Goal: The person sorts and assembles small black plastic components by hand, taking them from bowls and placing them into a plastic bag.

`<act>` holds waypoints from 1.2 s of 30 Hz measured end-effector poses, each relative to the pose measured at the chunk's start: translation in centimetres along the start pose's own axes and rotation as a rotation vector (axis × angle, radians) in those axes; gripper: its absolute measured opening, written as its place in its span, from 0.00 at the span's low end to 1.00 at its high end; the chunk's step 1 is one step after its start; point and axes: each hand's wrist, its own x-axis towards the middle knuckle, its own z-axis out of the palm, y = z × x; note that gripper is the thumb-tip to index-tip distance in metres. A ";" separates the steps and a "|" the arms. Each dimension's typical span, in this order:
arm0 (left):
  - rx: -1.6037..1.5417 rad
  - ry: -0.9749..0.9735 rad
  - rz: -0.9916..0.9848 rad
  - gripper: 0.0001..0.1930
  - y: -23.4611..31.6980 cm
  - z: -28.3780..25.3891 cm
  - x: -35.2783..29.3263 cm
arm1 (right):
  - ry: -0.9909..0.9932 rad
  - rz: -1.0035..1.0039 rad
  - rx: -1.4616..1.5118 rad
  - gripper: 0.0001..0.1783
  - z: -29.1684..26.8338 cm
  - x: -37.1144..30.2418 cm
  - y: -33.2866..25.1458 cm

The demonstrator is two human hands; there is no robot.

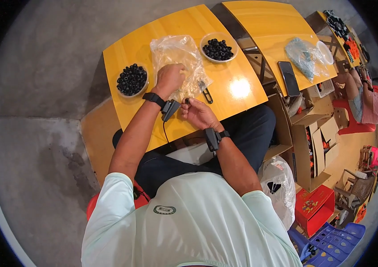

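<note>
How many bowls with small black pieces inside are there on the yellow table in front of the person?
2. The left bowl is left of the bag; the right bowl is at the bag's far right. Neither is hidden.

Glossy wood-look tabletop (231,104) w/ crinkly clear plastic bag (171,46) – shiny folds – & smooth plastic-look blk beads (132,81)

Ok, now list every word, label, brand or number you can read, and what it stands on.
Nothing reads clearly enough to quote.
Shirt: oval badge, lettering too small to read.
White bag: marks too blurred to read.
Red box: colourful print, no legible words.
</note>
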 end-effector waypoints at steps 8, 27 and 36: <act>0.093 0.028 -0.037 0.07 -1.4 1.8 2.3 | -0.060 0.013 0.007 0.14 -0.6 0.1 0.1; -0.793 -0.081 -0.296 0.09 -2.3 -1.8 -0.4 | -0.005 -0.002 0.006 0.13 -0.3 0.0 0.1; -0.792 0.011 -0.303 0.11 -2.0 -1.8 1.6 | -0.005 0.001 0.008 0.13 0.0 -0.1 0.2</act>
